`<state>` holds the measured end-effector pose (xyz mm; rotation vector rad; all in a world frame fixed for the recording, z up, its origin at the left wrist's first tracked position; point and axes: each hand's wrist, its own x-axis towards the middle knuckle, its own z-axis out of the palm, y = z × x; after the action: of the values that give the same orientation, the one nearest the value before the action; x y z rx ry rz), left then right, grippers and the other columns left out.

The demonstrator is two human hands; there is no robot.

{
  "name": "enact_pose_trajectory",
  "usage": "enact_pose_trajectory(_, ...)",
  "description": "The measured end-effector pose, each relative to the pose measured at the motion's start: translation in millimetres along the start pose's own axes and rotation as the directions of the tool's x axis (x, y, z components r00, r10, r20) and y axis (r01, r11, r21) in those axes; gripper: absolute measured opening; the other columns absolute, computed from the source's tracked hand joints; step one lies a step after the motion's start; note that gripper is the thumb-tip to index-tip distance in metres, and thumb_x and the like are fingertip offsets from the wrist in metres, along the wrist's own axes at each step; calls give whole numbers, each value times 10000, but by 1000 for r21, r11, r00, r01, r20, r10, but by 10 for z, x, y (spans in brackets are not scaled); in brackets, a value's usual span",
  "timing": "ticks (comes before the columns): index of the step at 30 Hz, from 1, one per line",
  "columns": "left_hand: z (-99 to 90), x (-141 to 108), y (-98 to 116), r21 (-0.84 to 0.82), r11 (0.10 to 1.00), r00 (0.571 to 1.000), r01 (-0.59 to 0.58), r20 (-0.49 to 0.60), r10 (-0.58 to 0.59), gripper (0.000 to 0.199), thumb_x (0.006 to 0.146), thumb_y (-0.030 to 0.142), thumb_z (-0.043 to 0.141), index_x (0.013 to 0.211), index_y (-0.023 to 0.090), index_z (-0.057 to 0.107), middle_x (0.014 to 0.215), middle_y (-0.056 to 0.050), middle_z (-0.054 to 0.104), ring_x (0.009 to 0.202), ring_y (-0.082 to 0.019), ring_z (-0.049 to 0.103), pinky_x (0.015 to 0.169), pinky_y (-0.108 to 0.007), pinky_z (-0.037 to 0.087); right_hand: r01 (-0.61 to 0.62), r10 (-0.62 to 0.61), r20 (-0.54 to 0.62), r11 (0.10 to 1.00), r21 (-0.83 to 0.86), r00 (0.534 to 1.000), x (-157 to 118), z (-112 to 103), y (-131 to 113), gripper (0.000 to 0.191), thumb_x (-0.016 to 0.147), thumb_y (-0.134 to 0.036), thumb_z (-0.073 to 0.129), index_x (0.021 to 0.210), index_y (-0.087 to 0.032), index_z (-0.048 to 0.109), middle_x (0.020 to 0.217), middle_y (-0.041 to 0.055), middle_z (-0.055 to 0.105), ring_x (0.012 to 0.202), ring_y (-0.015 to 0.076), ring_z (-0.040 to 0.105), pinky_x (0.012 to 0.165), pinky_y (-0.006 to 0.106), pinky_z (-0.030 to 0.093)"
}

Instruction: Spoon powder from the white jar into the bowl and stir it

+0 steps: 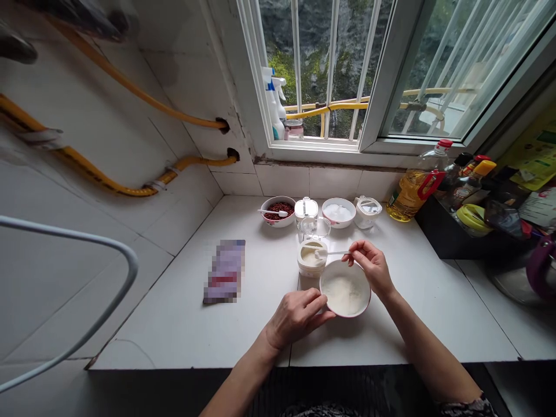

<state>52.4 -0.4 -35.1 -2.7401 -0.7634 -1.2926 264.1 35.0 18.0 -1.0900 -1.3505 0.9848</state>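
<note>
Near the bowl (339,270), the right hand (373,267) pinches a spoon (336,252).

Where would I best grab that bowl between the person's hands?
Probably by the left of its rim, coming from the left, as the left hand does. The bowl is round and open, no handle showing. Pale powder lies inside, and the right hand, with the small spoon, is at the far side.

The spoon (336,252) and bowl (364,284) are white, the powder (345,292) creamy, the hoses (80,164) yellow-orange, the bottle handle (440,176) red.
</note>
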Motion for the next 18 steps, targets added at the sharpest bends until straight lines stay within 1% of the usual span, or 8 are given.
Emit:
enact_pose_trajectory(2, 1, -5, 1, -4, 1000, 1000, 6, 1, -6, 248, 993, 386, 492, 924, 160, 570, 731, -26, 650, 559, -116, 598, 515, -225, 437, 221, -211, 67, 949, -223, 975, -33, 25, -10, 52, 872, -232, 549, 841, -216, 588, 732, 27, 700, 665, 176, 624, 782, 387, 496)
enact_pose_trajectory(4, -1, -9, 2, -8, 1000, 1000, 12, 5, -12, 245, 990, 385, 498, 932, 158, 570, 728, -28, 650, 564, -119, 602, 518, -224, 443, 442, -407, 172, 804, -398, 897, -57, 39, -25, 111, 879, -146, 522, 850, -225, 595, 739, 10, 712, 653, 164, 619, 938, 449, 434)
enact_pose_trajectory(7, -6, -12, 4, -13, 1000, 1000, 22, 17, -22, 236, 983, 382, 511, 940, 159, 572, 729, -30, 649, 574, -121, 611, 529, -222, 460, 579, -539, 235, 664, -473, 809, -82, 38, -51, 179, 866, -89, 500, 884, -236, 600, 763, -2, 725, 641, 163, 626, 1005, 485, 380)
enact_pose_trajectory(9, -11, -9, 4, -19, 1000, 1000, 25, 18, -25, 236, 983, 382, 509, 944, 158, 571, 729, -32, 649, 574, -121, 612, 530, -222, 468, 538, -522, 175, 706, -461, 835, -97, 20, -67, 165, 863, -103, 507, 888, -240, 596, 764, 2, 727, 651, 174, 637, 1007, 490, 382)
enact_pose_trajectory(11, -16, -1, 5, -21, 999, 1000, 25, 14, -25, 236, 986, 379, 501, 946, 155, 566, 732, -35, 652, 569, -124, 610, 520, -226, 466, 429, -443, 63, 807, -405, 894, -105, -21, -80, 125, 858, -140, 515, 867, -238, 591, 711, 2, 705, 648, 187, 633, 987, 484, 401)
enact_pose_trajectory(14, -24, 13, 9, -22, 1000, 1000, 19, 6, -19, 227, 988, 372, 500, 949, 155, 556, 737, -34, 657, 561, -126, 604, 506, -231, 457, 238, -269, -74, 930, -280, 960, -87, -118, -98, 101, 815, -177, 498, 777, -231, 575, 640, 0, 623, 604, 185, 587, 781, 399, 482)
enact_pose_trajectory(16, -30, 21, 12, -25, 1000, 1000, 13, 1, -13, 223, 988, 369, 500, 949, 157, 554, 740, -33, 659, 563, -125, 604, 508, -230, 457, 183, -205, -52, 941, -284, 977, -58, -175, -108, 113, 751, -163, 482, 692, -227, 552, 632, 3, 579, 586, 172, 535, 639, 335, 453)
enact_pose_trajectory(18, -34, 25, 14, -24, 1000, 1000, 11, 0, -11, 225, 988, 372, 502, 949, 157, 555, 739, -34, 659, 567, -125, 608, 511, -227, 458, 202, -195, 58, 906, -372, 979, -32, -194, -115, 124, 697, -140, 483, 626, -223, 540, 607, 4, 567, 625, 174, 512, 646, 320, 430)
